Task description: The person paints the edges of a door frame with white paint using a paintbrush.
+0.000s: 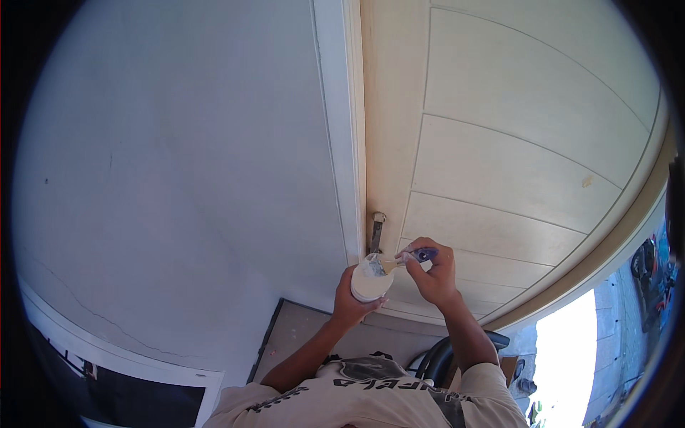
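Note:
My left hand (349, 299) is wrapped round a small white tub of cream-coloured paint (371, 285), held in front of my chest. In my right hand (434, 274) is a paintbrush (426, 254) with a dark purple handle, gripped between thumb and fingers. Its bristles reach over the tub's rim on the right side, and whitish paint coats that inner side. Just beyond the tub stands a cream panelled door (492, 164) with grooves across it. A metal door handle (377, 232) shows on its left edge, partly hidden behind the tub.
A white door frame (342, 128) runs along the door's left side, beside a pale wall (178, 143) with thin cracks. Below right, a black curved object (442, 360) lies close to my right arm. Bright pavement shows past the door's outer edge.

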Motion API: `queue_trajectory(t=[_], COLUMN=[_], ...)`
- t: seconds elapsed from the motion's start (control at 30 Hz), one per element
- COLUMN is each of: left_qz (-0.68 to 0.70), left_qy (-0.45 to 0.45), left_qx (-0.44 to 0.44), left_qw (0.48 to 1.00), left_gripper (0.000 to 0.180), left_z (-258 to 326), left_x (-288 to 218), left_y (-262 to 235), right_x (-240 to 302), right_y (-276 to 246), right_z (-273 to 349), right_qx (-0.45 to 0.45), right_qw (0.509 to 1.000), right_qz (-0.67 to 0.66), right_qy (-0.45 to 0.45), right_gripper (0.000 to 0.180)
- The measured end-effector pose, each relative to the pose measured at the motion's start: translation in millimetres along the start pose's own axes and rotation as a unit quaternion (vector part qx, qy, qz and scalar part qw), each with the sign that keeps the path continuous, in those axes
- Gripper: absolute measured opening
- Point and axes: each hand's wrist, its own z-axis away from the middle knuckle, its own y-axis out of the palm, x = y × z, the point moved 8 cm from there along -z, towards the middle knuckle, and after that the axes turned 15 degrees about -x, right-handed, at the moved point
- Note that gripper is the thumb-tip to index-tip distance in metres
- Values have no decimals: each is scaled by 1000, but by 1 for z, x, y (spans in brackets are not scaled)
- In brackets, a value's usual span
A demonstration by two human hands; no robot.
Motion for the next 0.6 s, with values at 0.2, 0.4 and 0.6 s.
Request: queue_trajectory(t=[0.2,0.4,0.6], left_qz=[15,17,26], left_qy=[-3,2,-3], left_qx=[2,-3,-4], left_qw=[1000,1000,1000], left_gripper=[79,77,73], left_z=[3,2,1], left_x=[-8,0,2], left_y=[4,5,7], right_x=[-2,5,7], right_y=[-5,-4,-7], right_z=[2,0,2], right_qx=[-13,7,8], right_qw=[1000,999,998], right_qz=[18,44,55], right_qy=[-21,-18,-22], right_gripper=[8,8,9])
